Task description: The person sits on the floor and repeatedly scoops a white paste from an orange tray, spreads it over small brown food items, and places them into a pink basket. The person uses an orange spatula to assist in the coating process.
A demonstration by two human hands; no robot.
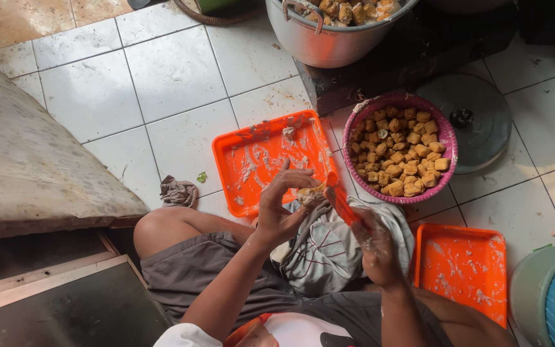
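Note:
My left hand (279, 207) holds a golden-brown fried tofu piece (309, 192) between fingers and thumb, over my lap. My right hand (374, 243) grips an orange-handled tool (340, 201) whose tip touches the tofu piece. Beneath both hands a grey striped cloth (329, 250) lies across my legs. Just beyond the hands an orange tray (261, 160) smeared with white paste sits on the tiled floor. To its right stands a pink basket (448, 138) full of several fried tofu pieces.
A second orange tray (464, 263) lies by my right knee. A large metal pot (329, 35) of tofu stands at the top, a grey lid (483, 122) right of the basket. A wooden board (27, 154) lies left, a crumpled rag (178, 191) near my knee, a green-blue container (550, 295) at the bottom right.

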